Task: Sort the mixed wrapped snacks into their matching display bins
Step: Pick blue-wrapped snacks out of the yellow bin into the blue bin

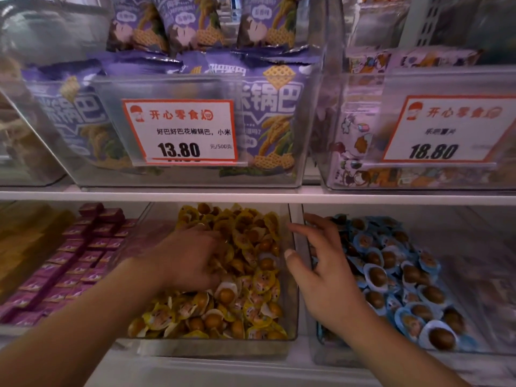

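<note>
Both hands [192, 261] [321, 263] over snack bins [291, 275]

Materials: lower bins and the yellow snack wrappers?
Lower bins: clear rigid plastic, probably acrylic; contents show through the walls, edges catch light.
Yellow snack wrappers: thin glossy plastic film, part clear, crinkled; the brown snack shows through.

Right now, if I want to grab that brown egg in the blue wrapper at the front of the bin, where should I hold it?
Probably pinch the egg packet across its round brown bulge, coming down from above. It lies flat on top of the pile in the blue bin, bulge up, and its flat wrapper edge looks thin and floppy. Use your right hand, which is open above that bin.
</note>
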